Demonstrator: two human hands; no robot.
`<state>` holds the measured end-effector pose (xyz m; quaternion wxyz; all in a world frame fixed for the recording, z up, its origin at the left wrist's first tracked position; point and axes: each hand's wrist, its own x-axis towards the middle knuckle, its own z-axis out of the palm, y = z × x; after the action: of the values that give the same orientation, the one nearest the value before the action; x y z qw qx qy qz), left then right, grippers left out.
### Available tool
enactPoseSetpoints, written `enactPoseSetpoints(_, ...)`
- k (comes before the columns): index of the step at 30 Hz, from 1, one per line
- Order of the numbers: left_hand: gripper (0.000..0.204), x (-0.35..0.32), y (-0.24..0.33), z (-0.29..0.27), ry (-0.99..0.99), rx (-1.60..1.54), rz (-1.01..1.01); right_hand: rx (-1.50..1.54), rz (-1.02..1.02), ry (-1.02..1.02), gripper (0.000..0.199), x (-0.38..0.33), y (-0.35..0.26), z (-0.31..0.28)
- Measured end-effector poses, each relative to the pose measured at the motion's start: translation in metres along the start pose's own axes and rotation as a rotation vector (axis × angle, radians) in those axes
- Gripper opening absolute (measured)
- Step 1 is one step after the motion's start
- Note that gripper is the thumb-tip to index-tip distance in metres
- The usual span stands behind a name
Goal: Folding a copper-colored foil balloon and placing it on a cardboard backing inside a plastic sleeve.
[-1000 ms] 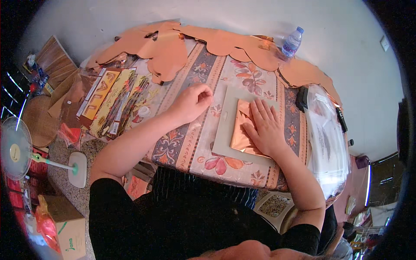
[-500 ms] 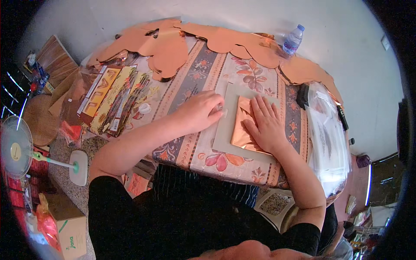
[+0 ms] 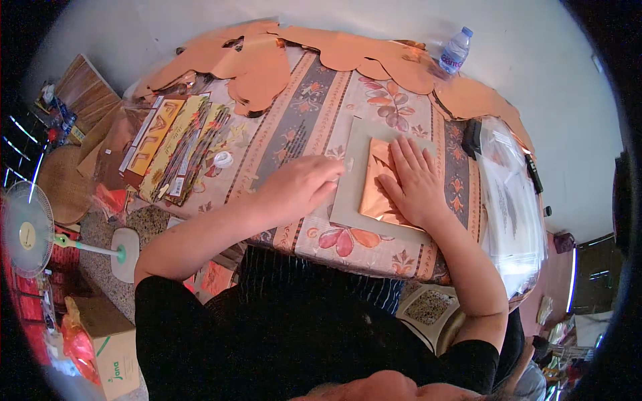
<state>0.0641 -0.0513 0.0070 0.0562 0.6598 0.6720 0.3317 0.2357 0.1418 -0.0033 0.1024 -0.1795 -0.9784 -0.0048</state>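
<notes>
My right hand [image 3: 418, 180] lies flat with fingers spread on a folded copper-coloured foil sheet [image 3: 376, 190], pressing it onto a flat grey board [image 3: 344, 207]. At the board's left edge is my left hand [image 3: 301, 187], its fingers curled together in a pinch. What it holds, if anything, is too small to tell. A small whitish, clear scrap [image 3: 348, 164] shows at the board's edge, just beyond those fingertips. Both board and foil rest on the patterned tablecloth [image 3: 321, 100].
Scalloped copper-coloured sheets [image 3: 348, 50] run along the far edge, near a water bottle [image 3: 455, 51]. On the left lie printed card banners [image 3: 170, 147] and a white roll [image 3: 223, 160]. Clear plastic sleeves [image 3: 505, 200] and a black object [image 3: 471, 138] sit on the right. A fan [image 3: 28, 230] stands at left.
My left hand has drawn back slightly left and down, away from the board's edge. My right hand stays flat on the foil. The whole view has shifted a little.
</notes>
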Motion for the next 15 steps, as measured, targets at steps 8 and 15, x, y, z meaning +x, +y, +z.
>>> enactPoseSetpoints(8, 0.018, 0.004, 0.005, -0.011, -0.161, 0.179, 0.177, 0.012, 0.009, -0.015, 0.068, -0.001, -0.001, 0.000)
enactPoseSetpoints(15, 0.009, 0.010, 0.012, -0.024, -0.278, 0.252, 0.296, 0.019, 0.004, -0.005, 0.068, -0.002, -0.001, -0.002)
